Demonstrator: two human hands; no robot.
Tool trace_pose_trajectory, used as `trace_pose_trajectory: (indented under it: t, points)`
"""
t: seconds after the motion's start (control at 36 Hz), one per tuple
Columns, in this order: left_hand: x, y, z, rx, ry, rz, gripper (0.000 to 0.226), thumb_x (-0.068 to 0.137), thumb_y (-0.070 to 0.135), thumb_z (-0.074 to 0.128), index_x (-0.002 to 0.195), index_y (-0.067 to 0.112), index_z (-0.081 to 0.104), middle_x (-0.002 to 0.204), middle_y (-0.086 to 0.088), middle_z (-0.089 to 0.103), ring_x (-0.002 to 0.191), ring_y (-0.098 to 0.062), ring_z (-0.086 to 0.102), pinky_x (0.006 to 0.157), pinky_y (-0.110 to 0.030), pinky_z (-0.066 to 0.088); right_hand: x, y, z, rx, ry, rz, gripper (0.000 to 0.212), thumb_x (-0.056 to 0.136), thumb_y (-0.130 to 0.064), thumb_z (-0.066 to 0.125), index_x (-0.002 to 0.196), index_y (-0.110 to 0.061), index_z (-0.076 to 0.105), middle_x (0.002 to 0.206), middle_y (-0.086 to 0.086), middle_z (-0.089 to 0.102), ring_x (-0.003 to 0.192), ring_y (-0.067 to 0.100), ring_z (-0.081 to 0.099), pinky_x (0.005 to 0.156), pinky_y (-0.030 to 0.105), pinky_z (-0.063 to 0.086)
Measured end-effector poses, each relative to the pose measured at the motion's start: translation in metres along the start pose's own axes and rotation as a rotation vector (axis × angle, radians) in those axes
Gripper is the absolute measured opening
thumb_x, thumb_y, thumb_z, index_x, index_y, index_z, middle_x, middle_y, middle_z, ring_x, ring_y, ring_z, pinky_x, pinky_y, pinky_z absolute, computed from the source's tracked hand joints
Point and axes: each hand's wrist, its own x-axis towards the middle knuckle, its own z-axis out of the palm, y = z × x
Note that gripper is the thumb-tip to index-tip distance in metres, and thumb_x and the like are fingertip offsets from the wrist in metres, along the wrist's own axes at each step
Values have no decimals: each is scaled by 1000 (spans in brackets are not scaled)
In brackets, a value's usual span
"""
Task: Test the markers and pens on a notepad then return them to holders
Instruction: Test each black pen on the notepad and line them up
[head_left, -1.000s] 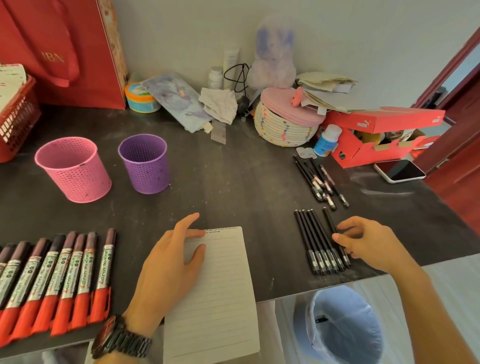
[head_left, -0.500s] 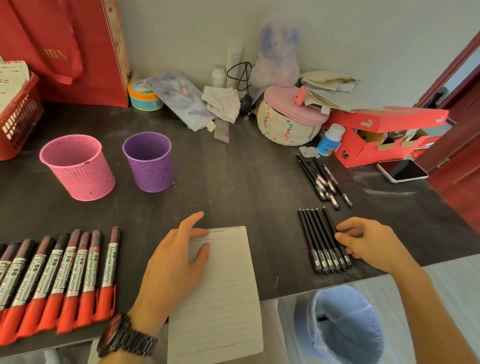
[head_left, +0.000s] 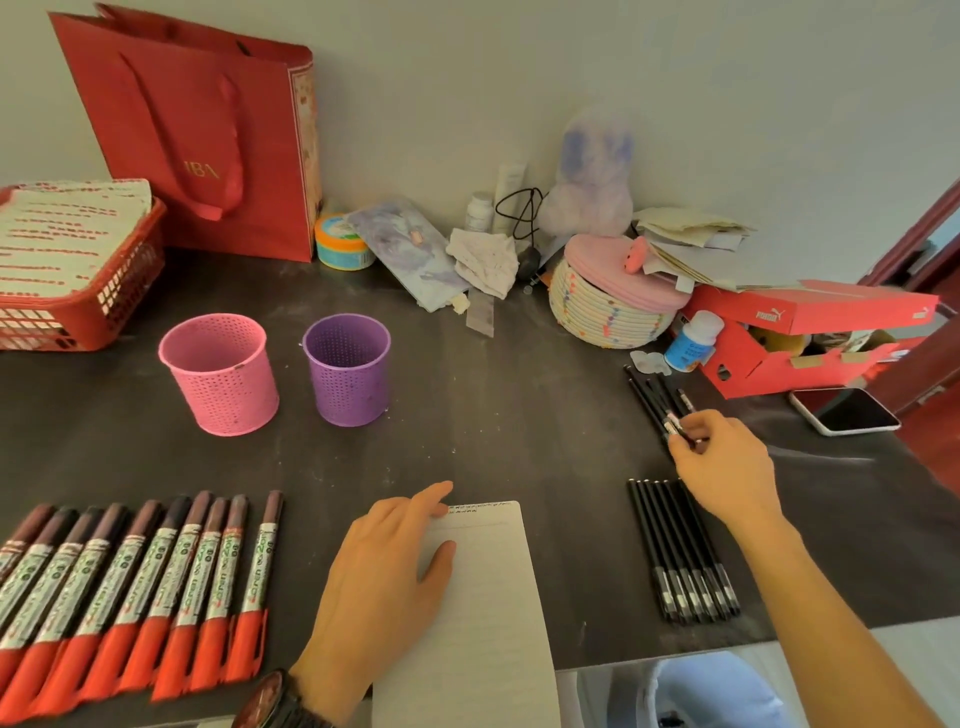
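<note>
Dark table (head_left: 519, 415): right hand (head_left: 724, 467) fingertips around far pens (head_left: 652, 397).

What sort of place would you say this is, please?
Probably a home desk, judging by the household clutter: a red gift bag stands against the wall, and a smartphone lies beside an open Puma shoebox.

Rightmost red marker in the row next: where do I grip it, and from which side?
Pinch the rightmost marker across its labelled barrel, toward the dark cap, coming from above and its right. It lies flat; bare table is on that side, while the neighbouring marker crowds its left, closest at the red ends. The left hand, flat on the notepad, is probably nearest.
</note>
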Motion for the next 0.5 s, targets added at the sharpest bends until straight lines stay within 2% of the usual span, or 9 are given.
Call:
trace_pose_trajectory:
  t: [0.11,0.22,0.36,0.5]
  points:
    - [-1,0,0,-10,15,-1,53,91,41,61,140,42,41,119,31,52,118,2,45,96,-14,27,17,-12,9,-115,35,1,31,92,-28,66,119,-13,63,117,16,60,106,37,55,82,43,47]
    - [0,0,0,-15,11,-4,53,93,46,56,142,46,35,123,33,47,119,3,43,97,-13,26,27,-21,13,-255,-40,27,37,95,-35,62,127,-16,59,129,16,55,119,38,49,86,46,48]
    - [2,-1,1,-5,-4,1,53,94,47,53,143,46,33,123,34,49,121,7,38,97,-8,20,34,-24,18,-317,-49,60,31,97,-35,59,121,-17,59,126,14,54,116,35,51,79,43,47]
    - [1,-3,2,-5,12,14,53,93,47,55,141,47,34,117,38,40,118,6,40,95,-9,22,39,-27,21,-385,-35,119,41,95,-37,59,123,-7,60,126,17,52,119,38,50,82,46,49]
